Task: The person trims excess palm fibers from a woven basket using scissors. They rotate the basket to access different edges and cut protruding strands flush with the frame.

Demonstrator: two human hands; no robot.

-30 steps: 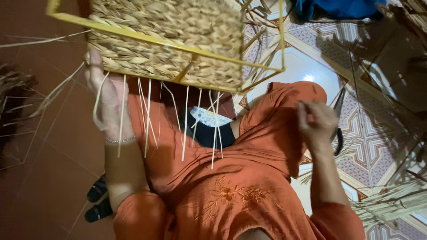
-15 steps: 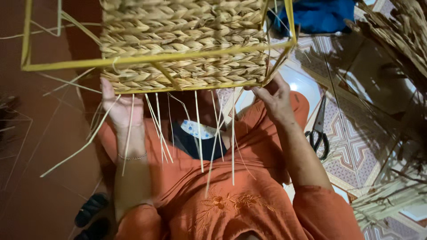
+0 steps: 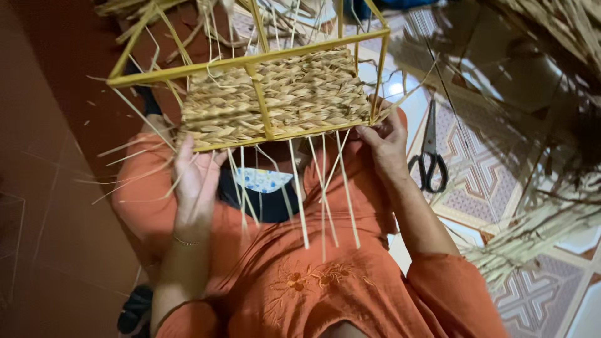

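- Left hand (image 3: 195, 178): fingers spread loosely, touching near left edge of yellow-framed woven straw basket (image 3: 275, 97).
- Right hand (image 3: 387, 145): curled, gripping near right corner.
- Black-handled scissors (image 3: 429, 156) lying right, on patterned floor.

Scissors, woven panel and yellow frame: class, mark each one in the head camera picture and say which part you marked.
scissors (image 3: 427, 164): head view, on the black handle loops, lying on the patterned floor tile.
woven panel (image 3: 300, 94): head view, middle of the plaited straw surface.
yellow frame (image 3: 188, 67): head view, on the top bar.
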